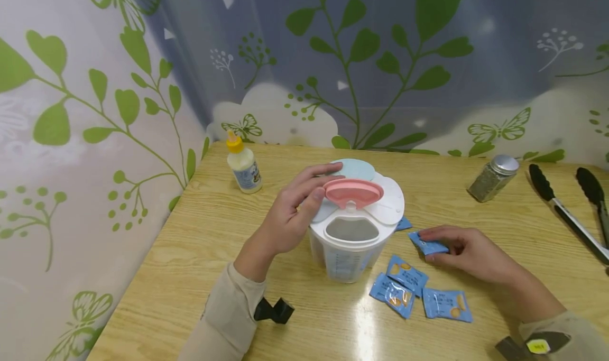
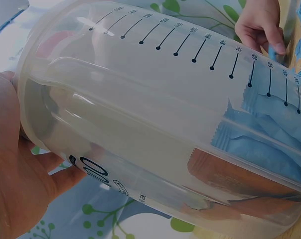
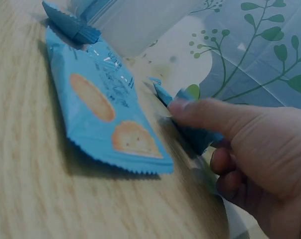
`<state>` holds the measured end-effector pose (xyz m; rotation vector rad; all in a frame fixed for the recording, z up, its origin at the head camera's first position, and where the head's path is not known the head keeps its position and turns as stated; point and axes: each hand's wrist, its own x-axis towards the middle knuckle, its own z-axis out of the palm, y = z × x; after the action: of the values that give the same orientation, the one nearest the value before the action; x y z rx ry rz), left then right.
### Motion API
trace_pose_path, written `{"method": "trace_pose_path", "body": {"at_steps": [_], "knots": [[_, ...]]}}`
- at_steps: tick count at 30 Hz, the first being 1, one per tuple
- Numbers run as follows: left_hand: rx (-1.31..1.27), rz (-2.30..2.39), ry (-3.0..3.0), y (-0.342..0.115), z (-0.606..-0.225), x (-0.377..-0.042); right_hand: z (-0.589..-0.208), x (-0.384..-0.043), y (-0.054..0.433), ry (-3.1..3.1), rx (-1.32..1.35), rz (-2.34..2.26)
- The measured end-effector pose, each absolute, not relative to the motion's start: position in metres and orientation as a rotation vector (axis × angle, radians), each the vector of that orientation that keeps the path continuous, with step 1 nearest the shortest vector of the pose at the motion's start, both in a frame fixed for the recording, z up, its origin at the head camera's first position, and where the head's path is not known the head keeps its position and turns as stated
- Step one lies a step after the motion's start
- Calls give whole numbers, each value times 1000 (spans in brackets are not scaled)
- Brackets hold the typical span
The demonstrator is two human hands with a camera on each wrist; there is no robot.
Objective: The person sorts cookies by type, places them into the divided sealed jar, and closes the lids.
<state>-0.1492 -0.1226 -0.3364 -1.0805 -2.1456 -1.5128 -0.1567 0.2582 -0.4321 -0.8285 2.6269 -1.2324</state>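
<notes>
Over on the wooden table (image 1: 314,326), the person's left hand (image 1: 296,206) rests, fingers spread, on top of the white-lidded container (image 1: 349,263) beside its raised pink flap (image 1: 354,194); the right hand (image 1: 476,253) pinches a blue packet (image 1: 430,246) just right of the container, near three loose packets (image 1: 447,304)

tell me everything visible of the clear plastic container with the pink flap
The clear plastic container, marked with dark graduation lines, stands upright on the pale wooden table. On its white lid, a pink flap is raised behind an opening. Blue packets and an orange-brown one lie inside. The person's left hand touches the lid.
</notes>
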Motion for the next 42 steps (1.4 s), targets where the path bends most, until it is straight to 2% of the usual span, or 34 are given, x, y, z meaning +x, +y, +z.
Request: {"method": "trace_pose_path", "body": {"at_steps": [16, 27, 42], "knots": [[-1056, -1504, -2160, -126, -335, -148, -417, -156, 245, 2624, -939, -1424], [-1059, -1506, -2147, -127, -336, -147, -399, -144, 231, 2477, -1015, -1549], [-1081, -1517, -2134, -122, -337, -150, -372, -131, 213, 2081, -1349, -1936]]}}
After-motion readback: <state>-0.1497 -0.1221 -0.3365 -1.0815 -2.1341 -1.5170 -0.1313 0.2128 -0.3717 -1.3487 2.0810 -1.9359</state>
